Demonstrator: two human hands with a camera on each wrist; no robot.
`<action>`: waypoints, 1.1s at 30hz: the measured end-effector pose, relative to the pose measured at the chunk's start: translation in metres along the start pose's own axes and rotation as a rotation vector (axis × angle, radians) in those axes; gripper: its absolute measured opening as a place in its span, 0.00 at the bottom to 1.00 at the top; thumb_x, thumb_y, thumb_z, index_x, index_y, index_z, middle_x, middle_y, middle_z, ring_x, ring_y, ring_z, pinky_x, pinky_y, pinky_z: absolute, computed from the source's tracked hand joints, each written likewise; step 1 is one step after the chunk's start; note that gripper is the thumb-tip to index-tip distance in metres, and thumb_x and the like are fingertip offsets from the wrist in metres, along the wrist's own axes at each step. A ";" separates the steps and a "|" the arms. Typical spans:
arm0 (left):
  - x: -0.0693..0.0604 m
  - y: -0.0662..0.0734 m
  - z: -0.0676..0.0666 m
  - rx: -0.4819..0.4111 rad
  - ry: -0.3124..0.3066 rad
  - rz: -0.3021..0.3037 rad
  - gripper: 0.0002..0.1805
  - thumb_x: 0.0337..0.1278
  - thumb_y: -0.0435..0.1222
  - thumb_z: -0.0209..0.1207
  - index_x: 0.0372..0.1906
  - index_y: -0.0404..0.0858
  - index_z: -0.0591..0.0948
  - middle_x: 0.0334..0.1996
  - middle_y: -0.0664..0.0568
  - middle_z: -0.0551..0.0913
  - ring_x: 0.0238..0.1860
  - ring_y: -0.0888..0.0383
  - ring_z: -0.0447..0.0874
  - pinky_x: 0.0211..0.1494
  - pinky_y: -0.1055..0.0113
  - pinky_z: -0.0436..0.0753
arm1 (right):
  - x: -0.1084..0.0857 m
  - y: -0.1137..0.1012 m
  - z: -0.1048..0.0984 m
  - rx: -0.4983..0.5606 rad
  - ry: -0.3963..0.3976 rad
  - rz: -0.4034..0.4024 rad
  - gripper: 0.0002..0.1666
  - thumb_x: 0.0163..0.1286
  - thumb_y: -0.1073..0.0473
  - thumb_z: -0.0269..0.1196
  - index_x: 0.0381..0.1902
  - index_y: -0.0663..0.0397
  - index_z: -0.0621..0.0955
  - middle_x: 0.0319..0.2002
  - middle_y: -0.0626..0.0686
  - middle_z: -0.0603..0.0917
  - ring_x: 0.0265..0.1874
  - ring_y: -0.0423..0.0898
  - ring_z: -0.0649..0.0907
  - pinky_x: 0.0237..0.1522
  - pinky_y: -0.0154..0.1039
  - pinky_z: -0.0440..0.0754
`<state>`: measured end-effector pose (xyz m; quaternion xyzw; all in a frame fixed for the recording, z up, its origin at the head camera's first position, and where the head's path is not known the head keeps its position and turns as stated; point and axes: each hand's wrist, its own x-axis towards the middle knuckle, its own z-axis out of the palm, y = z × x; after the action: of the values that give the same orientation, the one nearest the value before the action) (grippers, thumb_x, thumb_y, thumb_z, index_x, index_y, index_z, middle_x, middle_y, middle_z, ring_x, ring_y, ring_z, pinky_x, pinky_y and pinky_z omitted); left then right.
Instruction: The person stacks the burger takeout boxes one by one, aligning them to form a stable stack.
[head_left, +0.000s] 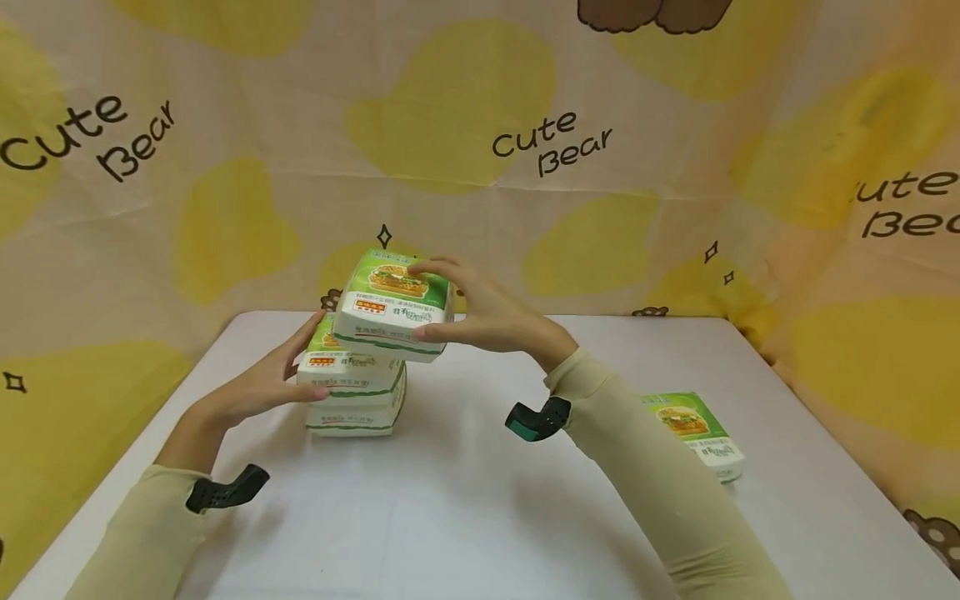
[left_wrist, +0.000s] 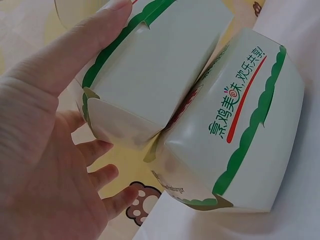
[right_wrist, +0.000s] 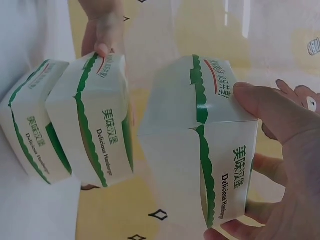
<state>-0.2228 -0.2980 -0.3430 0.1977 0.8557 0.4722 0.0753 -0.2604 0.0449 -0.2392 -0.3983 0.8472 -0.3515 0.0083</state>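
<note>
Burger box (head_left: pixel 390 317), green and white, is held in the air by the right hand (head_left: pixel 491 312), thumb on its front and fingers reaching over its top, above and apart from a stack of two matching boxes. Both the upper box (head_left: pixel 351 382) and the lower box (head_left: pixel 349 421) sit toward the far left corner of the white table (head_left: pixel 450 517). The left hand (head_left: pixel 258 385) grasps the upper box, thumb against its front and fingers spread past its left side. Near the table's right edge lies a fourth box (head_left: pixel 703 429), partly hidden by the right sleeve (head_left: pixel 652 475).
</note>
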 end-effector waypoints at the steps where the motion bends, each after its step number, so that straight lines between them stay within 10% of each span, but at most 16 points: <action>1: -0.001 -0.001 0.000 0.001 0.001 0.003 0.61 0.58 0.38 0.65 0.81 0.61 0.33 0.83 0.45 0.37 0.79 0.33 0.46 0.70 0.24 0.56 | 0.002 -0.001 0.001 -0.004 -0.002 -0.004 0.46 0.60 0.44 0.74 0.74 0.37 0.69 0.78 0.48 0.61 0.76 0.50 0.63 0.73 0.58 0.66; 18: -0.004 -0.003 0.001 0.016 0.016 0.020 0.55 0.57 0.37 0.65 0.81 0.61 0.43 0.75 0.41 0.63 0.76 0.35 0.55 0.68 0.21 0.55 | 0.026 -0.011 0.020 -0.025 -0.045 -0.038 0.46 0.59 0.41 0.73 0.73 0.39 0.70 0.74 0.48 0.66 0.71 0.47 0.68 0.71 0.53 0.70; 25: -0.005 -0.001 0.003 0.026 0.024 0.010 0.46 0.58 0.37 0.67 0.78 0.47 0.55 0.70 0.43 0.70 0.69 0.57 0.66 0.70 0.23 0.54 | 0.035 -0.017 0.026 -0.003 -0.089 -0.011 0.46 0.61 0.42 0.72 0.74 0.39 0.68 0.75 0.50 0.64 0.73 0.47 0.66 0.73 0.53 0.68; 33: -0.004 0.001 0.003 0.012 0.017 0.008 0.50 0.56 0.36 0.68 0.79 0.45 0.52 0.73 0.39 0.66 0.78 0.34 0.51 0.71 0.21 0.45 | 0.043 -0.018 0.033 -0.020 -0.134 0.028 0.44 0.65 0.43 0.69 0.76 0.39 0.66 0.81 0.53 0.53 0.79 0.55 0.57 0.76 0.58 0.63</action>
<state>-0.2178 -0.2967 -0.3443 0.1977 0.8583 0.4691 0.0648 -0.2676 -0.0117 -0.2422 -0.4091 0.8537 -0.3155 0.0662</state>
